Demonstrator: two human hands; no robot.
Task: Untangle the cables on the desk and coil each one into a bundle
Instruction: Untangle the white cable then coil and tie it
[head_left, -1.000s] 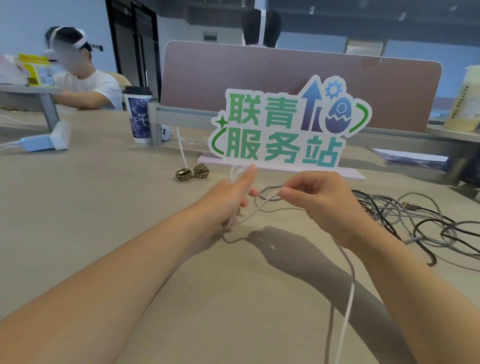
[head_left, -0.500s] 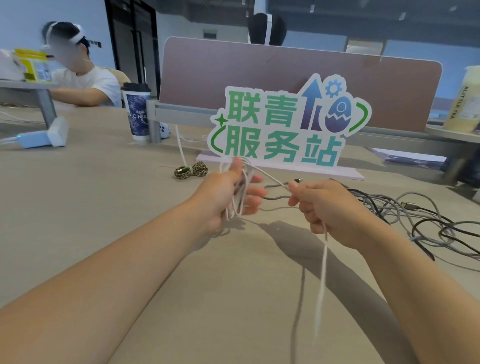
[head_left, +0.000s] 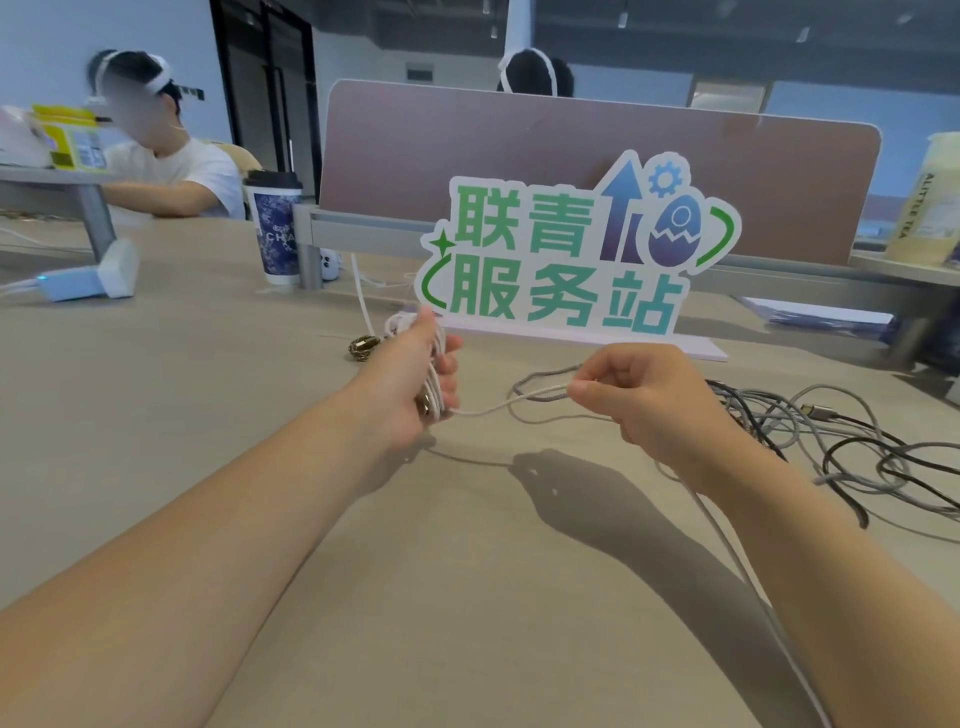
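My left hand (head_left: 415, 379) holds several loops of a white cable (head_left: 498, 408) wound around its fingers, above the desk. The cable runs right from the loops to my right hand (head_left: 644, 400), which pinches it between thumb and forefinger. Its free length passes under my right wrist and trails down toward the bottom right edge. A tangle of grey and black cables (head_left: 831, 441) lies on the desk (head_left: 182, 415) right of my right hand. A small coiled braided bundle (head_left: 363, 347) lies on the desk just behind my left hand.
A green and blue sign on a white base (head_left: 576, 260) stands right behind my hands, before a brown divider panel (head_left: 519, 140). A lidded paper cup (head_left: 274, 228) stands at the back left, a white charger block (head_left: 88, 278) at far left. A person sits at the back left.
My right hand has dropped lower and moved right, drawing the white cable out level between my hands. The loops in my left hand have grown. My left hand turned slightly.
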